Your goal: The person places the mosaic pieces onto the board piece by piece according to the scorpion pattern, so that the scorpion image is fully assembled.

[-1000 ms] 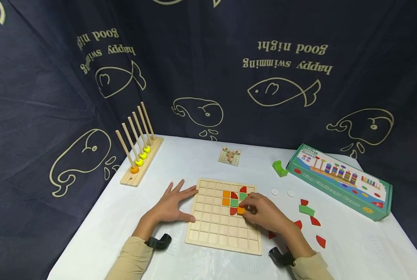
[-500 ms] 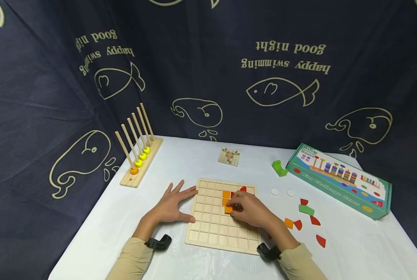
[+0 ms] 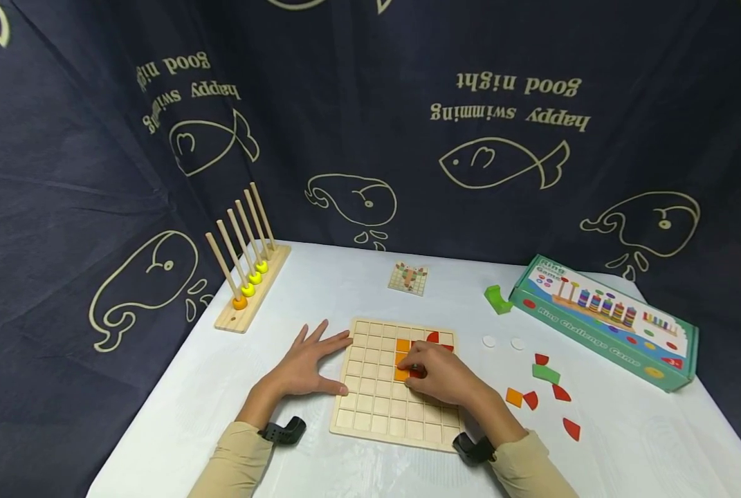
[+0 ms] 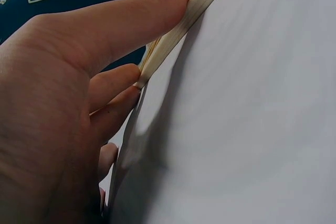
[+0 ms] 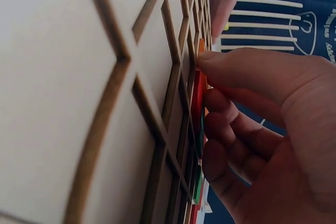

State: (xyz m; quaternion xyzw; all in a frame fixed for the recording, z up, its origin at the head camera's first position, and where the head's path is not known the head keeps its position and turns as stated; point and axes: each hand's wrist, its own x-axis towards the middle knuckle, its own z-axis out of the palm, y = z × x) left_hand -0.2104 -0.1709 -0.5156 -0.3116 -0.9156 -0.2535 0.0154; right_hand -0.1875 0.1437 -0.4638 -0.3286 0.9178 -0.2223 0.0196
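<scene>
My right hand (image 3: pixel 441 373) is over a light wooden grid board (image 3: pixel 376 411), its thumb and forefinger pinching an orange square tile (image 3: pixel 401 374) at a cell. Two more orange tiles (image 3: pixel 403 344) sit in the same column just behind it. In the right wrist view, the thumb tip meets the orange tile (image 5: pixel 201 45) beside a red tile (image 5: pixel 196 95), low against the grid. Red quarter-round tiles (image 3: pixel 432 337) show past the hand, which hides other pieces. With fingers spread, my left hand (image 3: pixel 302 366) touches the board's left edge (image 4: pixel 176 35).
Loose pieces lie right of the board: an orange square (image 3: pixel 514 397), red quarter-rounds (image 3: pixel 571 429), a green piece (image 3: pixel 546 373) and white discs (image 3: pixel 517 344). A pegged wooden stand (image 3: pixel 236 318) is at left, a pattern card (image 3: pixel 407 278) behind, and a green game box (image 3: pixel 600 321) at right.
My right hand has moved left across the board with the orange tile, which now lines up under the other two. An orange square on the table has come into sight. The left hand stays put.
</scene>
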